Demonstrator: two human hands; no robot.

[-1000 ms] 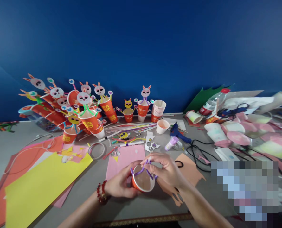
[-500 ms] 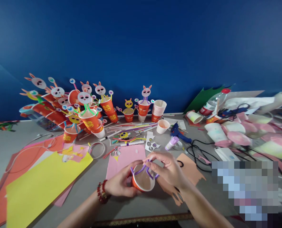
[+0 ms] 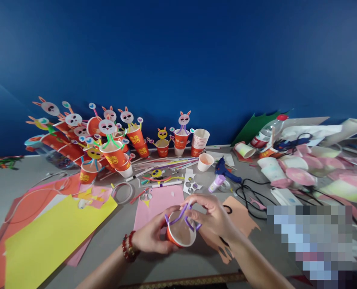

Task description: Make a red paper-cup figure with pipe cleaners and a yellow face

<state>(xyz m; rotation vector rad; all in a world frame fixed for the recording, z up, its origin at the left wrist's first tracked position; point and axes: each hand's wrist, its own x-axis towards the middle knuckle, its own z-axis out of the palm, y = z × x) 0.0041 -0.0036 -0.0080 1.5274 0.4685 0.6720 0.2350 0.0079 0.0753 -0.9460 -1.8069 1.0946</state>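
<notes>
My left hand (image 3: pixel 153 235), with a red bead bracelet on its wrist, is wrapped around an orange paper cup (image 3: pixel 181 232) tipped with its mouth toward me. My right hand (image 3: pixel 211 216) pinches purple straw pieces (image 3: pixel 183 213) that cross over the cup's rim. Both hands hover just above the grey table (image 3: pixel 127 224), over a pink paper sheet (image 3: pixel 157 202).
Many orange cups with paper bunny faces on straws (image 3: pixel 109 138) crowd the back left. Yellow (image 3: pixel 52 237) and orange paper sheets lie at left. Loose straws, a blue glue gun (image 3: pixel 225 169), a glue stick (image 3: pixel 216 182), black cables, a plastic bottle and more paper cups spread to the right.
The hands and cup have hardly moved; the cup sits slightly lower in view and the right fingers have shifted a little on the purple straws.
</notes>
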